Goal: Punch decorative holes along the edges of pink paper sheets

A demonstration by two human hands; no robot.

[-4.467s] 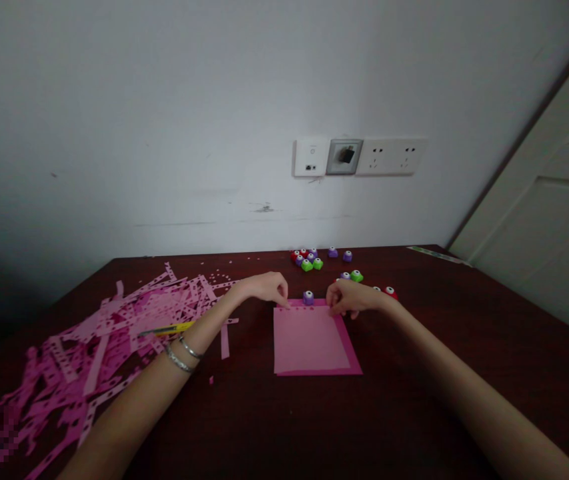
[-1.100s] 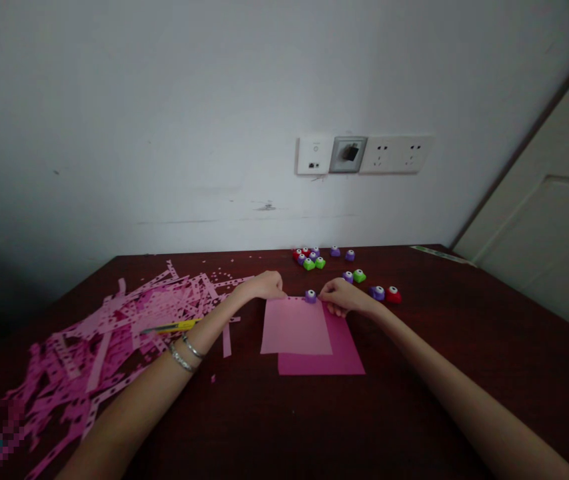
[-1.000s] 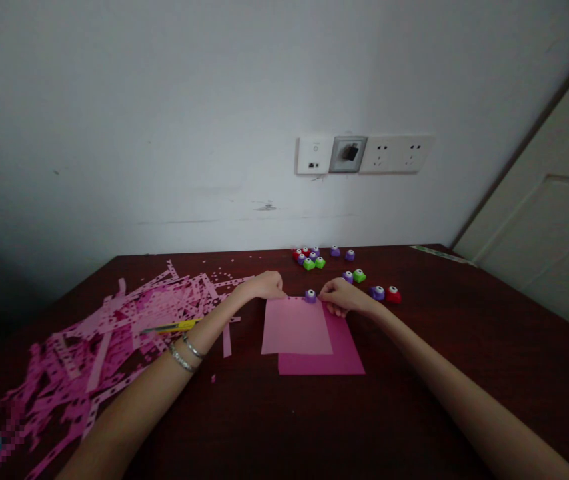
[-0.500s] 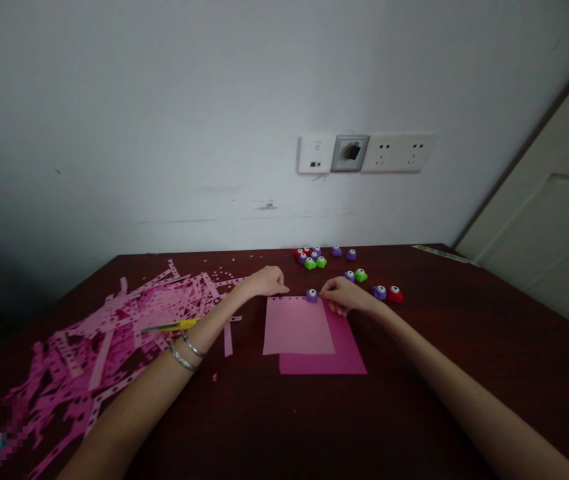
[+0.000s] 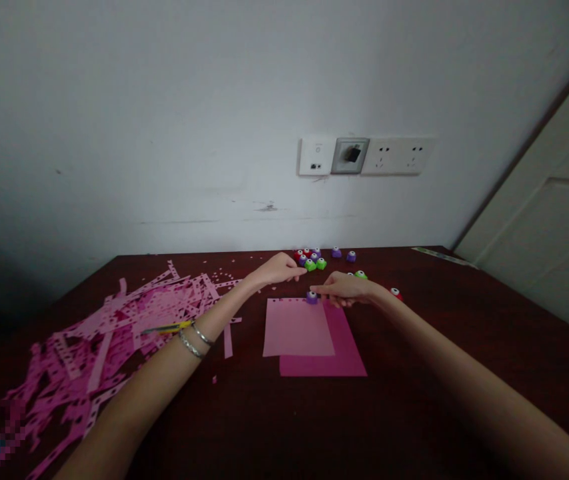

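Note:
A purple paper punch (image 5: 312,299) with a white-and-dark button sits at the top edge of a light pink sheet (image 5: 298,333). My right hand (image 5: 345,288) is at its right side, index finger stretched over the button and the other fingers bent. Along that edge, left of the punch, runs a row of small punched marks. The light sheet partly covers a darker magenta sheet (image 5: 322,367). Beyond the paper, my left hand (image 5: 278,269) is closed, fingers curled and bare, its fingertips close to a green punch (image 5: 309,265).
More punches (image 5: 317,253) in red, purple and green cluster by the wall, with others farther right, partly behind my right hand. A heap of punched pink strips (image 5: 149,313) and a yellow utility knife (image 5: 172,327) lie left. A ruler-like strip (image 5: 444,256) lies back right.
My left hand has moved from the sheet's top left corner up and right toward the green punches. My right hand has shifted slightly left, its index finger now over the purple punch.

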